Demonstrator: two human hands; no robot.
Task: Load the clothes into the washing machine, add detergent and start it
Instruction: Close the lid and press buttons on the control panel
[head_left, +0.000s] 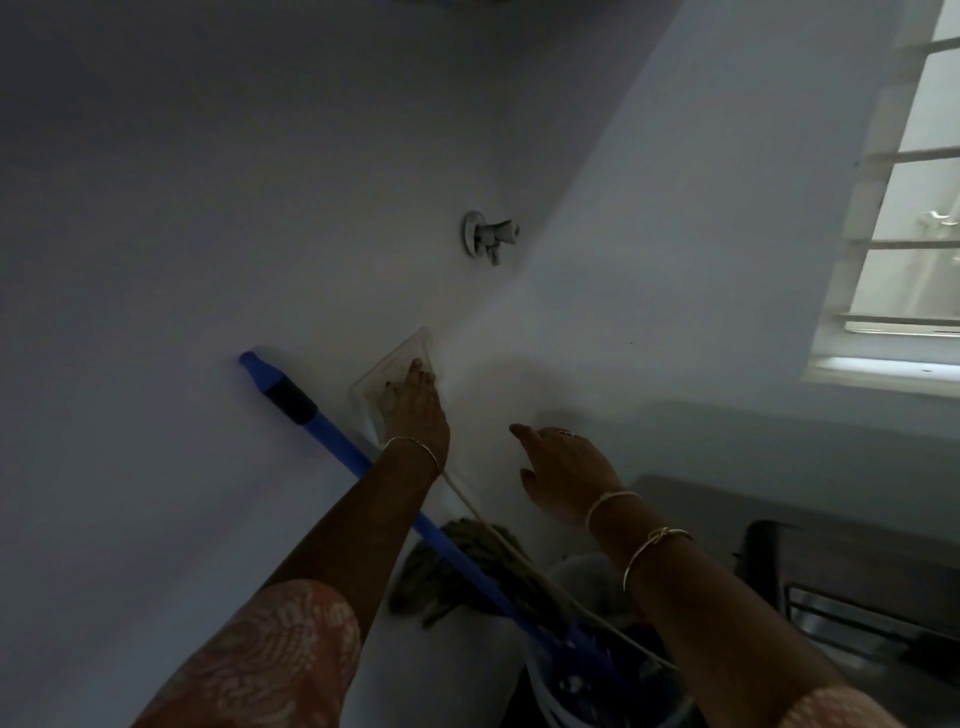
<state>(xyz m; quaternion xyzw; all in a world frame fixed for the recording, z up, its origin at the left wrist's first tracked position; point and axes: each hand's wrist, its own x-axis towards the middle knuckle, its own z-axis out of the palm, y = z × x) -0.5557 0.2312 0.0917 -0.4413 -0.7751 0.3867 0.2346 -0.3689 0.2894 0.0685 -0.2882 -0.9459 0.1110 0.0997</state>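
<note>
The scene is dim and tilted. A white switch plate (395, 364) is fixed to the white wall. My left hand (415, 405) reaches up to it and its fingers touch the plate. A pale cord (488, 530) runs down from below the plate. My right hand (563, 470) hovers near the wall to the right, fingers loosely extended, holding nothing. At the lower right is the dark edge of the washing machine (831, 587). No clothes or detergent can be made out.
A blue mop handle (332, 441) leans against the wall, its stringy head (457, 566) resting by a bucket (597, 691). A water tap (491, 236) sticks out of the wall above. A barred window (909, 208) is at the right.
</note>
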